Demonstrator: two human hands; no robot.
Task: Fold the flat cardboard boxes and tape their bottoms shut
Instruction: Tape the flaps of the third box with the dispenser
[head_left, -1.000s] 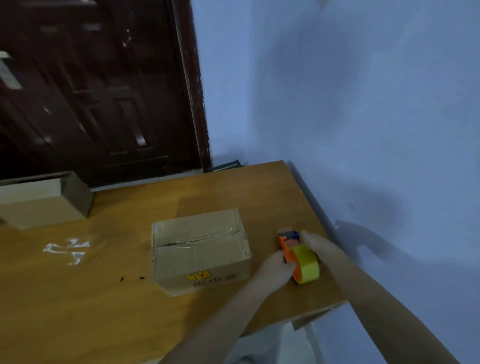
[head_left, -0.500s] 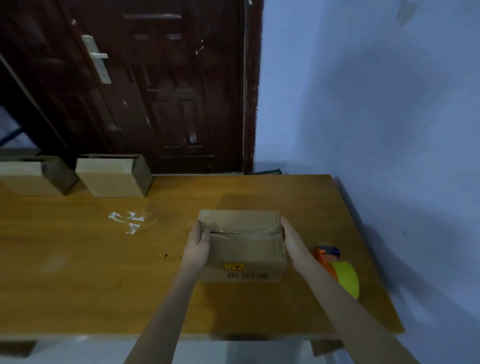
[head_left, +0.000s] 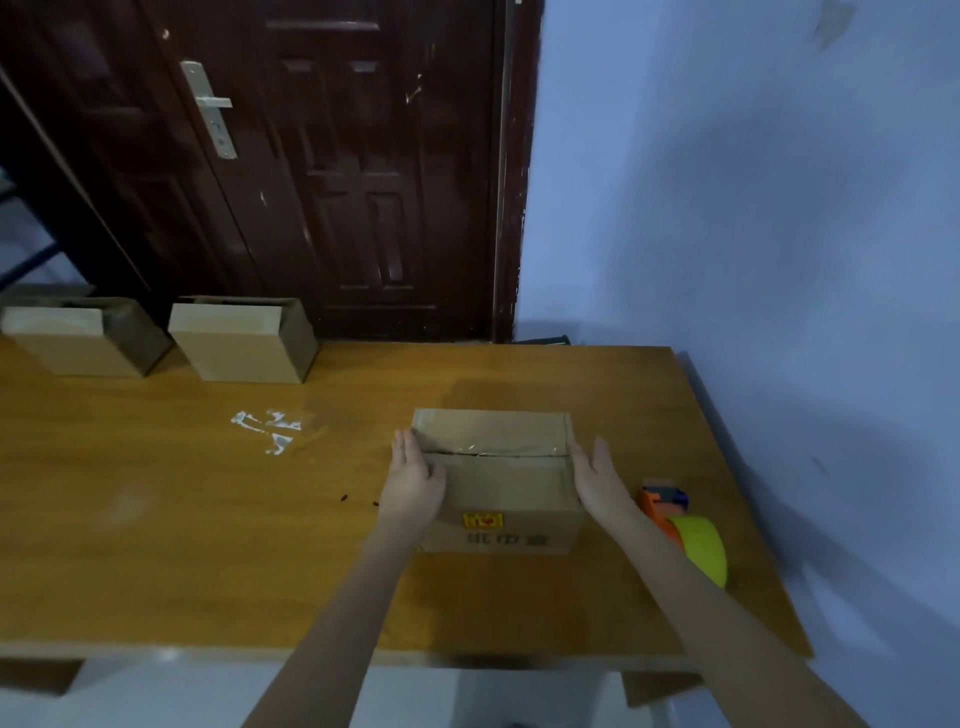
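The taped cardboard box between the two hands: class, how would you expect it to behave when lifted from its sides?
The taped box is probably light, being newly folded. Its side walls may flex inward, since the left hand and right hand press thin cardboard flat-palmed. The seam looks closed by clear tape, so the flaps should hold.

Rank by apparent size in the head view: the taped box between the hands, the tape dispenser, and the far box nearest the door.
1. Taped box.
2. Far box: somewhat smaller, but farther away, so unsure.
3. Tape dispenser, clearly smallest.
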